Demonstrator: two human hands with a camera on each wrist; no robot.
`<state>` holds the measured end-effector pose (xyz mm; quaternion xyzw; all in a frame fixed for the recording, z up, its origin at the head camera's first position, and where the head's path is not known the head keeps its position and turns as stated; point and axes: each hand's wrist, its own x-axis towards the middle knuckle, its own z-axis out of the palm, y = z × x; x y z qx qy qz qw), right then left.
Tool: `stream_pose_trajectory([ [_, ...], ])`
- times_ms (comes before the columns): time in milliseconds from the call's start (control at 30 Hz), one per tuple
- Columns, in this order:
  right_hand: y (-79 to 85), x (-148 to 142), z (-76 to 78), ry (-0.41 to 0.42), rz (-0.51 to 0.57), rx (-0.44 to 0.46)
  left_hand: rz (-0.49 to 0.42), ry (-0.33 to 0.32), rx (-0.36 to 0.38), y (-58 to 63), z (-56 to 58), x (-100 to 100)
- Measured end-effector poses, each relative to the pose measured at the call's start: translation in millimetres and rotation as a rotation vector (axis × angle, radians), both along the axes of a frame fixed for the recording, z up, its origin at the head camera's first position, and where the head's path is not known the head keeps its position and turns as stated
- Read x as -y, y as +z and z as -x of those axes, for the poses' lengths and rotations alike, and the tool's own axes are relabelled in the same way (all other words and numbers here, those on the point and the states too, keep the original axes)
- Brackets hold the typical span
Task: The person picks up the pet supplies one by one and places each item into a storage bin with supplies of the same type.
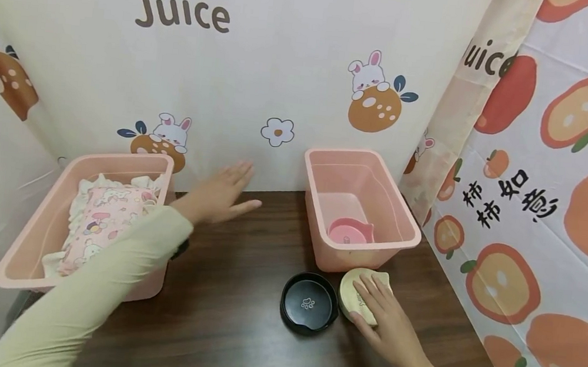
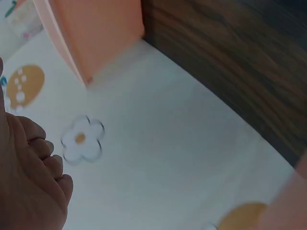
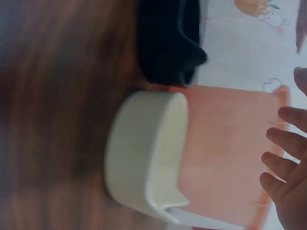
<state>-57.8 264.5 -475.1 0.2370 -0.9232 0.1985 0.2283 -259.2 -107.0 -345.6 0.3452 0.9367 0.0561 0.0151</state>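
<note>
My right hand hovers over a cream bowl with a pointed rim; the right wrist view shows its spread fingers apart from the cream bowl. Left of that bowl, close beside it, sits a black bowl with a paw print inside. My left hand is raised near the back wall, just right of the left tub, fingers extended and holding nothing. In the left wrist view that hand appears at the left edge. Both bowls stand upright on the dark wooden table.
A pink tub at the back right contains a pink bowl. Another pink tub at the left holds a frilly patterned cushion, partly covered by my left sleeve. Printed cloth walls enclose the back and sides.
</note>
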Motion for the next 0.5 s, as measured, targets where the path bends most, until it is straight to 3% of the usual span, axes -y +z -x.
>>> stream_pose_trajectory([
  [333,-35.6,11.3,-15.7,0.049,-0.035,0.049,-0.021,-0.125,0.036,-28.3,2.2,-84.8],
  [500,-46.5,18.4,-23.1,0.025,-0.056,0.148,-0.047,-0.135,0.071,-41.0,0.2,-115.1],
])
